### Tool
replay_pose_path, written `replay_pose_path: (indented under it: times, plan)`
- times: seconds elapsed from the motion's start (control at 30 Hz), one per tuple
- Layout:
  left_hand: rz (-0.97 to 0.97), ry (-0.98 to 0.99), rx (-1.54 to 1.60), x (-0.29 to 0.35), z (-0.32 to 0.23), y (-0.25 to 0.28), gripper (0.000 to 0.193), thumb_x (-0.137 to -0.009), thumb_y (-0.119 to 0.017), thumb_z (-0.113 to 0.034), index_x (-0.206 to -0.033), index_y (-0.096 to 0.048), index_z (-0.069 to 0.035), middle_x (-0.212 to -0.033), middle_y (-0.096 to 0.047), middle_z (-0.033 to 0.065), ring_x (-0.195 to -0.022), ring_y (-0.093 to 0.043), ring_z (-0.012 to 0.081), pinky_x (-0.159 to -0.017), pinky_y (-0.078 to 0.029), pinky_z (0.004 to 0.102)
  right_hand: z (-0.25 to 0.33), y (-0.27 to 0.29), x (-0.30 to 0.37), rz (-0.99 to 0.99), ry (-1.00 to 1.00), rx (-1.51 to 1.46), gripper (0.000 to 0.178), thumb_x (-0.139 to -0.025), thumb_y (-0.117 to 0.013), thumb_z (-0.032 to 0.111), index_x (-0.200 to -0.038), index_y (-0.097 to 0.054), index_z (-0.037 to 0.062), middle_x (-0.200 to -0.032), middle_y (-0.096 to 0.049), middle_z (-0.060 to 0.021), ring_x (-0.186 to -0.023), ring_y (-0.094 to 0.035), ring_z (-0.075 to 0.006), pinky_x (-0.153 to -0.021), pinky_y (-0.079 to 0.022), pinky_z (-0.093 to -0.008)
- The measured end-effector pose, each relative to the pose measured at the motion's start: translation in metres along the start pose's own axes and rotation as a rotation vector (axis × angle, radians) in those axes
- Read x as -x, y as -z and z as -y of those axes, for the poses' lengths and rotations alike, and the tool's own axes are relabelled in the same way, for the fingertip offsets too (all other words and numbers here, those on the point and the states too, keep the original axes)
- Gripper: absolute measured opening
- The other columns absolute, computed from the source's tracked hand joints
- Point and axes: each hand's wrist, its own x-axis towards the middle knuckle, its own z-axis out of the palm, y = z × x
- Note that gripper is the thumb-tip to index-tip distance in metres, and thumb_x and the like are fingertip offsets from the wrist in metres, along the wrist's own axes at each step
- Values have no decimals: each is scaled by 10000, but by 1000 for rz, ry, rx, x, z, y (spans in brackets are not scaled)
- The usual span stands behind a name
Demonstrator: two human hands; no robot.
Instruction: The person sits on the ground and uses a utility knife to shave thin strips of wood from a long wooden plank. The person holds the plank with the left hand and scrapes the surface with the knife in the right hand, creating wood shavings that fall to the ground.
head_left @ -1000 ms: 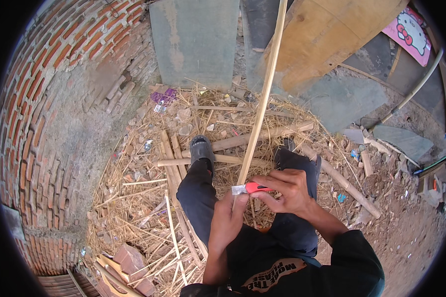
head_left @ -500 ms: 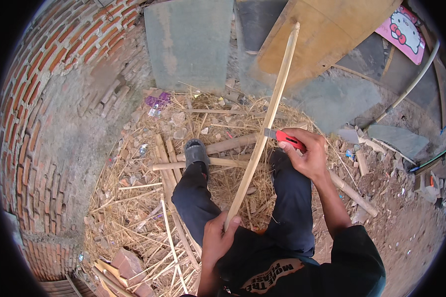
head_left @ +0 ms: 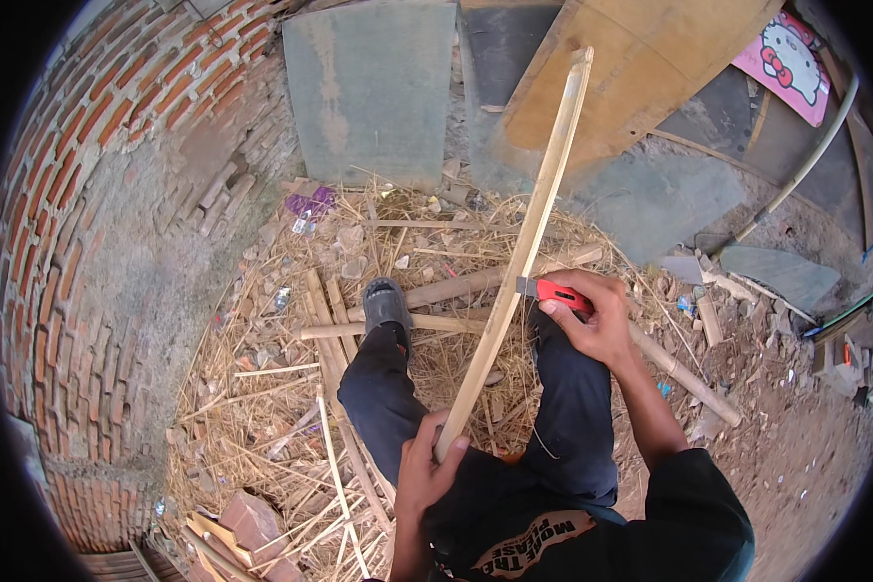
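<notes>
My left hand [head_left: 429, 471] grips the near end of a long pale bamboo strip [head_left: 529, 242] that slants up and away from my lap. Halfway along the strip, my right hand [head_left: 592, 315] holds a red-handled utility knife [head_left: 553, 291] with its blade against the strip's right edge. I sit with dark trousers, and one foot in a grey sandal [head_left: 386, 303] rests on a heap of shavings.
Dry bamboo shavings and split sticks [head_left: 359, 330] cover the ground around my legs. A curved brick wall [head_left: 78, 242] stands at the left. Grey slabs [head_left: 371, 87] and a plywood board [head_left: 640, 68] lean at the back. Rubble lies at the right.
My right hand has slid the knife up the strip, away from my body, then come back down slightly. My left hand has shifted down to the strip's near end.
</notes>
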Motion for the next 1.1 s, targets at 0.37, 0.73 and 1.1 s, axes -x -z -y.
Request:
replay_pose_path:
  times: [0.37, 0.73, 1.1]
  plan:
    - [-96, -88, -35, 8, 10, -1, 388, -1010, -764, -121, -1368, -648, -25, -766, -667, 61, -661, -579, 93, -620, -447, 274, 3, -6, -1, -35, 103, 23, 303, -851, -885, 138, -1123, -831, 15, -905, -787, -130, -744, -745, -233, -687, -581, -323]
    - [-40, 83, -51, 39, 21, 1, 413, -1009, -784, -140, -1389, -657, -39, -808, -746, 110, -629, -626, 108, -605, -490, 278, -31, 8, -39, -159, 21, 39, 307, -902, -872, 184, -1141, -827, -4, -1025, -830, -190, -905, -816, -288, -832, -631, -374]
    - [-8, 83, -72, 69, 43, 14, 417, -996, -805, -166, -1375, -668, -59, -795, -759, 73, -570, -579, 83, -545, -449, 273, -126, 57, -141, -560, -59, 92, 333, -1055, -769, 312, -1162, -829, 2, -796, -707, -16, -726, -581, -51, -678, -467, -235]
